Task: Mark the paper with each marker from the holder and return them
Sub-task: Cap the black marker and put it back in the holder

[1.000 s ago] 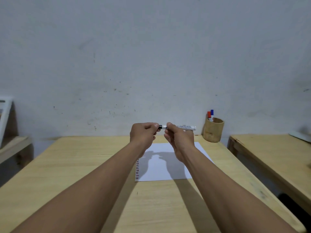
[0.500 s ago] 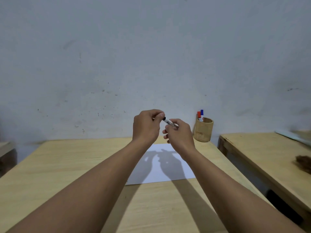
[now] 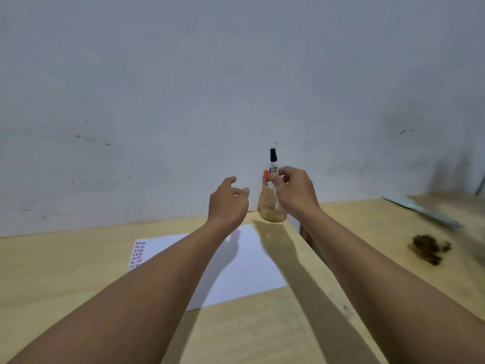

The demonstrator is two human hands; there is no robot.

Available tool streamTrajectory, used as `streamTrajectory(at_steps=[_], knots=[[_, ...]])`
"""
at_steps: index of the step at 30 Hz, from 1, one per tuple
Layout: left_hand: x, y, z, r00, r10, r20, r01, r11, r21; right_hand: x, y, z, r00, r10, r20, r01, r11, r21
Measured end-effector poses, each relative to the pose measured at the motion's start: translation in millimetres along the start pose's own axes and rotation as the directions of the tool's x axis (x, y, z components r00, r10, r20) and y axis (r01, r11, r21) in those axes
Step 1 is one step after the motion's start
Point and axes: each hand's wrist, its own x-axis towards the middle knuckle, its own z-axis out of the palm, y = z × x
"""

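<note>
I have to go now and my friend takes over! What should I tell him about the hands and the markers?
Right hand: pinching the black-capped marker upright, just above the wooden holder.
Left hand: empty, fingers loosely open, hovering beside the holder.
Holder stands at the table's back edge by the wall; a red-capped marker shows in it, with another behind that is mostly hidden.
Paper lies flat, with rows of small marks along its left edge.
Done: the black one is capped.
Left: drop it in the holder; whether more marking remains cannot be told.

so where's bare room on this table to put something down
Bare wood left of the paper and along the near table edge. Crowded at the far right corner: the holder, the right hand with the black marker, the left hand.
</note>
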Motion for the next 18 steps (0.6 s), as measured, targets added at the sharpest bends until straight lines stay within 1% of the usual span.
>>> streamTrajectory(at_steps=[3,5,10,12,15,18], knots=[[17,-14,32,0.992,-0.046,0.117,0.040,0.998,0.053,31,11,-7,0.998,0.015,-0.053,-0.016,1.000,-0.021],[30,-21,53,0.984,-0.058,0.167,0.042,0.994,0.102,49,17,-11,0.996,0.018,-0.083,-0.020,1.000,-0.021],[53,-32,91,0.974,-0.083,0.209,0.052,0.987,0.149,86,37,-6,0.996,0.005,-0.086,-0.011,0.998,-0.062],[60,-38,101,0.976,-0.067,0.207,0.032,0.986,0.164,95,46,-1,0.998,0.029,-0.051,-0.034,0.994,-0.102],[66,-42,107,0.980,-0.032,0.199,-0.002,0.986,0.165,99,62,9,0.994,0.092,0.056,-0.080,0.980,-0.180],[67,-43,111,0.984,-0.014,0.178,-0.021,0.980,0.197,95,75,19,0.987,0.129,0.094,-0.108,0.973,-0.206]])
